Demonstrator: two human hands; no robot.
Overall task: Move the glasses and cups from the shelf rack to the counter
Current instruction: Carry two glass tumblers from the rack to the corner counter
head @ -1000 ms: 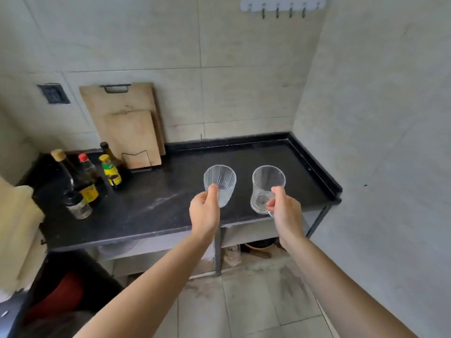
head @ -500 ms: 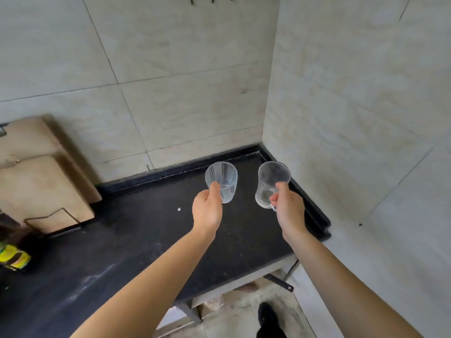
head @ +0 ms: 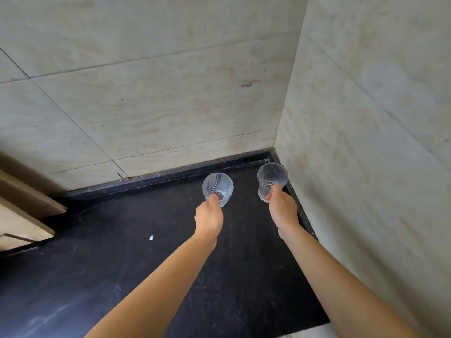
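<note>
My left hand (head: 209,218) grips a clear ribbed glass (head: 218,187) by its near side, mouth up. My right hand (head: 283,211) grips a clear glass mug (head: 272,180), fingers at its near side. Both glasses are low over the far right corner of the black counter (head: 146,264). I cannot tell whether either one touches the surface. The mug is close to the counter's raised right rim and the right wall. The shelf rack is out of view.
Tiled walls (head: 158,106) meet at the corner just behind the glasses. Wooden cutting boards (head: 22,215) lean at the far left. A small white speck (head: 151,237) lies on the counter. The counter's front edge shows at the lower right.
Both hands have carried the glasses farther in and down toward the counter's far right corner. The view has closed in on the corner; the bottles have left the view.
</note>
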